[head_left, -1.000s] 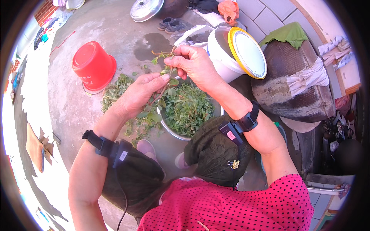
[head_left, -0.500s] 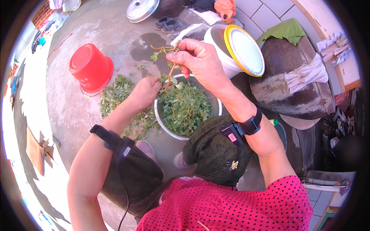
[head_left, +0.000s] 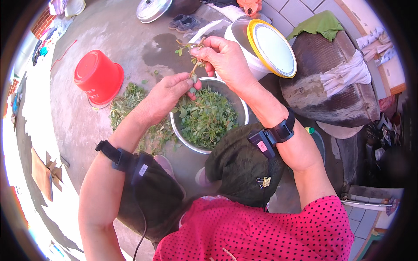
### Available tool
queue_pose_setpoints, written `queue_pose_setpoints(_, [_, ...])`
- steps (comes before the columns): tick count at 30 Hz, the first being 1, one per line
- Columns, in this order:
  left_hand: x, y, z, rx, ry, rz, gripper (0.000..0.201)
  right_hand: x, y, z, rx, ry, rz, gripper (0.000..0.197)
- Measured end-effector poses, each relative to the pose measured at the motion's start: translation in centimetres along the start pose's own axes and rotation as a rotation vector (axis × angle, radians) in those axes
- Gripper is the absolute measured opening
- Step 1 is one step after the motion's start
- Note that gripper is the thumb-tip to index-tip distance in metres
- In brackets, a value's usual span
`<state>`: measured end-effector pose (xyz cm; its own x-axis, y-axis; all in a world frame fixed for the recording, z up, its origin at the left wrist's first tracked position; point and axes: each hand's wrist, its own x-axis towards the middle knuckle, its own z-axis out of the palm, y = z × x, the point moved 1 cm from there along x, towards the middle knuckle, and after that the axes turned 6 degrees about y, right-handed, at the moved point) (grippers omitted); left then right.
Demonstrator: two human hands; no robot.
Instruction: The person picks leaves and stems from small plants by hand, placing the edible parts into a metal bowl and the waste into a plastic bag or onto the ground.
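Note:
My right hand (head_left: 224, 56) pinches the upper part of a leafy green sprig (head_left: 198, 64) with a reddish-brown stem. Lower on that stem, my left hand (head_left: 172, 93) closes thumb and fingers round a leafy end. Both hands are above the far left rim of a round metal basin (head_left: 243, 114). Picked greens (head_left: 209, 117) fill much of the basin, which stands on the floor by my knees. Left of it, partly behind my left forearm, a loose pile of greens (head_left: 126, 104) lies on the concrete.
An upturned red bucket (head_left: 98, 76) stands beyond the pile. Behind my right hand is a white bucket (head_left: 239, 39) with a yellow-rimmed lid (head_left: 273, 48) leaning on it. A big dark vessel (head_left: 326, 82) with cloths sits at right. Shoes (head_left: 186, 24) and a metal lid (head_left: 152, 9) lie farther off.
My left hand has moved right and up along the sprig, nearer my right hand, and now grips its lower end. My right hand keeps its hold. The whole view has shifted slightly.

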<state>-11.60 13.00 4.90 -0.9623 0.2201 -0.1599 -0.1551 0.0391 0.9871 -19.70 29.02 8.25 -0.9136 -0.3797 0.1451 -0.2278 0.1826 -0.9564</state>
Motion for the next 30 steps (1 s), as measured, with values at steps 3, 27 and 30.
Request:
queue_pose_setpoints(3, [0.0, 0.2, 0.8, -0.288, 0.123, -0.071, 0.016, -0.8, -1.0, 0.6, 0.138, 0.088, -0.119, 0.016])
queue_pose_setpoints(27, [-16.4, -0.9, -13.2, 0.293, 0.516, -0.184, 0.028, -2.8, 0.3, 16.3, 0.134, -0.626, -0.009, 0.041])
queue_pose_setpoints(30, [-22.0, -10.5, -15.3, 0.452, 0.488, -0.395, 0.021, -3.7, 10.5, 18.6, -0.223, -0.755, 0.264, 0.033])
